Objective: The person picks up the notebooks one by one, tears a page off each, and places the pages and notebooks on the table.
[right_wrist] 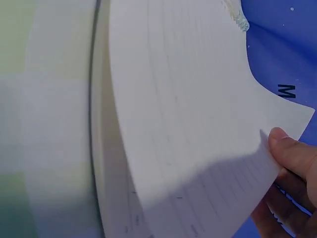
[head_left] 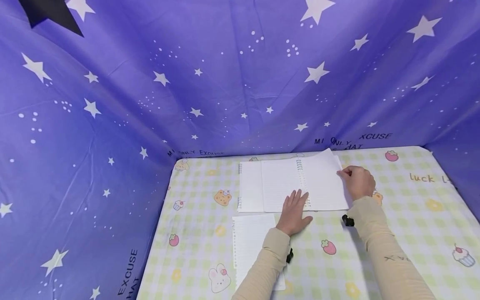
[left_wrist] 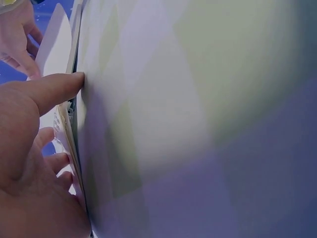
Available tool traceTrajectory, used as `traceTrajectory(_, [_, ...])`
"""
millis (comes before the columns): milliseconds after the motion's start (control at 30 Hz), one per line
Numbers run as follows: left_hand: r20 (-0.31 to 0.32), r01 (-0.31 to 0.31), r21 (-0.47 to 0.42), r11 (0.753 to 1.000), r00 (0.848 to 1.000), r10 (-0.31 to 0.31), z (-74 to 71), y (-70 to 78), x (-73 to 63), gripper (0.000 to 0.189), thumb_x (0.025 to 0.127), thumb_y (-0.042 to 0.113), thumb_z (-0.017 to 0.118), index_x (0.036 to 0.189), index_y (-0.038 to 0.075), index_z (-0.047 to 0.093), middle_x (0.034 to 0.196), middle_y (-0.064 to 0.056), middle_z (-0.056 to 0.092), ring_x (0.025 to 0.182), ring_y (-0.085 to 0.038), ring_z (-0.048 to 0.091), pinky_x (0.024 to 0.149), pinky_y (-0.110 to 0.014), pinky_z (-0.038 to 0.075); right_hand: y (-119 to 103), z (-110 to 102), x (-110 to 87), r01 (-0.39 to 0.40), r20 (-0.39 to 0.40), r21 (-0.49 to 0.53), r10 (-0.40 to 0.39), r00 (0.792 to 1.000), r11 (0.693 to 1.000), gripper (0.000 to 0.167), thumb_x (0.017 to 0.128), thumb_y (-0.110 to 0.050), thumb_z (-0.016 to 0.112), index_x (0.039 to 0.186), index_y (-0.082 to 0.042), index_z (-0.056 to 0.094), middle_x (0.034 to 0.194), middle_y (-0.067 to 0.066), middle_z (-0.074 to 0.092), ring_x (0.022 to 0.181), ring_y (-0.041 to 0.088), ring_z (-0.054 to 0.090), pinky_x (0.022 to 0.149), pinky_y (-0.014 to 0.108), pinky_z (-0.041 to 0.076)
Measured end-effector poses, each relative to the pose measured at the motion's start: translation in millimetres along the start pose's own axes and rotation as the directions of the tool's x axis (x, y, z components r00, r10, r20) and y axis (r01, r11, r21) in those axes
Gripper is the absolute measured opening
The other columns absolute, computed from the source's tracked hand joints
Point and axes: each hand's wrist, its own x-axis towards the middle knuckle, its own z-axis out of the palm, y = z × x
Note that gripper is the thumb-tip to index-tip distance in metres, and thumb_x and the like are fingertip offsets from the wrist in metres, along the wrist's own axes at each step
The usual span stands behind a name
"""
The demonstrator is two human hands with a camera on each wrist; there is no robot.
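Observation:
A spiral notebook [head_left: 281, 179] lies open at the table's far side, its coil running between the two halves. My right hand [head_left: 358, 182] pinches the outer edge of a page [head_left: 322, 183] on the right half; the page's far corner lifts. In the right wrist view that page [right_wrist: 198, 124] bends up from the sheets beneath, thumb on its near face. My left hand [head_left: 294, 214] rests with fingers spread on the notebook's near edge beside the coil. Seen from the left wrist, its thumb [left_wrist: 57, 89] is extended beside the notebook's edge.
Left of the open pages is a white sheet [head_left: 250, 187] with a coil along its left edge. Loose lined paper [head_left: 255, 237] with a perforated edge lies nearer, partly under my left forearm. A checked cloth [head_left: 195, 246] covers the table; purple starry curtains [head_left: 240, 91] surround it.

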Motion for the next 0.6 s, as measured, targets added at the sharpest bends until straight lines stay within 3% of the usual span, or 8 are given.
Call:
traceTrajectory(267, [0.006, -0.003, 0.002, 1.000, 1.000, 0.003, 3.2, 0.9, 4.7, 0.075, 0.094, 0.038, 0.065, 0.157, 0.021, 0.028, 0.165, -0.002, 0.022, 0.153, -0.018, 0.015, 0.125, -0.035, 0.014, 3.1, -1.0, -1.5, 0.000, 0.036, 0.000, 0.000, 0.999, 1.000, 0.026, 0.097, -0.018, 0.065, 0.102, 0.006, 0.073, 0.103, 0.028, 0.070, 0.092, 0.047, 0.065, 0.075, 0.057, 0.048])
traceTrajectory(433, [-0.013, -0.004, 0.008, 1.000, 1.000, 0.004, 3.5, 1.8, 3.7, 0.074, 0.094, 0.037, 0.066, 0.156, 0.020, 0.030, 0.164, -0.003, 0.025, 0.153, -0.019, 0.018, 0.125, -0.036, 0.016, 7.6, 5.5, -3.0, 0.094, -0.028, -0.010, -0.094, 0.995, 0.996, 0.025, 0.096, -0.010, 0.064, 0.107, 0.011, 0.070, 0.101, 0.030, 0.067, 0.093, 0.047, 0.060, 0.079, 0.059, 0.049])
traceTrajectory(600, [-0.021, 0.017, -0.006, 1.000, 1.000, -0.017, 1.4, 2.1, 1.0, 0.073, 0.093, 0.036, 0.067, 0.155, 0.019, 0.033, 0.163, -0.004, 0.027, 0.152, -0.020, 0.020, 0.125, -0.036, 0.017, 7.6, 16.0, -4.9, 0.198, -0.095, -0.038, -0.201, 0.975, 0.979, 0.024, 0.094, -0.002, 0.064, 0.115, 0.007, 0.069, 0.095, 0.026, 0.062, 0.086, 0.044, 0.058, 0.069, 0.058, 0.050])
